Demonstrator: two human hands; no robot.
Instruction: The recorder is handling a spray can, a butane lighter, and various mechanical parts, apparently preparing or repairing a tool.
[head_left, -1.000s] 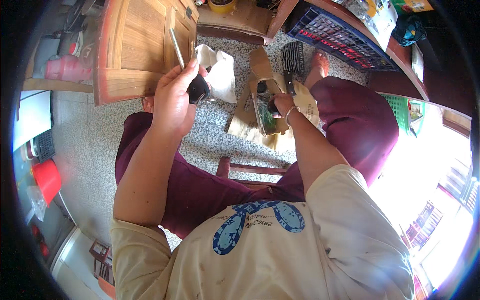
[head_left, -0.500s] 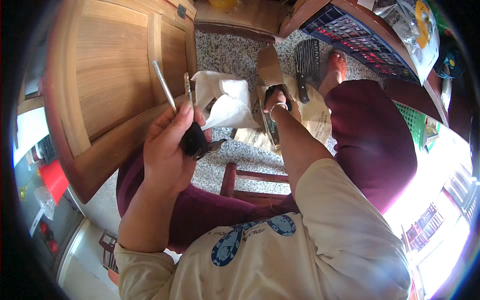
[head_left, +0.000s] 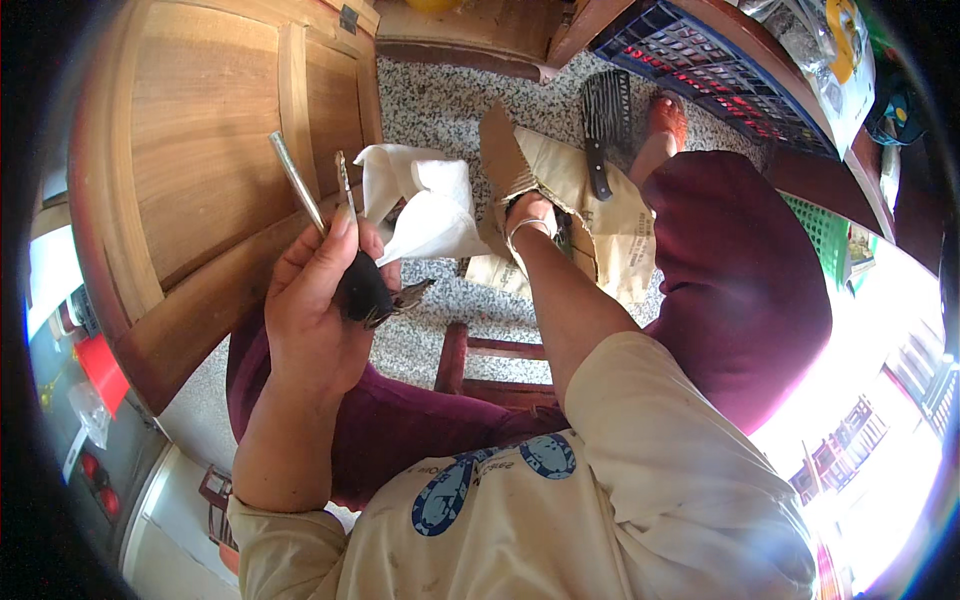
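In the head view my left hand [head_left: 325, 280] is closed round a bunch of things: a long silver metal rod [head_left: 292, 168], a thinner metal piece [head_left: 342, 172] and a black object [head_left: 363, 292] with metal bits at its lower end. My right hand [head_left: 532, 218] reaches into an open torn cardboard box [head_left: 497, 130] on brown paper [head_left: 622, 243]; its fingers are hidden there. Left of the box lies a crumpled white cloth or paper [head_left: 420, 205]. Behind it lies a black-handled knife [head_left: 597, 170] with a patterned blade.
An open wooden cabinet door [head_left: 200, 150] stands close on the left. A dark plastic crate [head_left: 710, 85] is at the upper right, above a green basket [head_left: 815, 225]. My maroon-clad legs frame the floor, with wooden stool rungs [head_left: 495, 348] between them.
My right hand has gone from the box's right side deeper into it, and the flap has tilted left. My left hand has moved down and left. The view has shifted toward the cabinet door.
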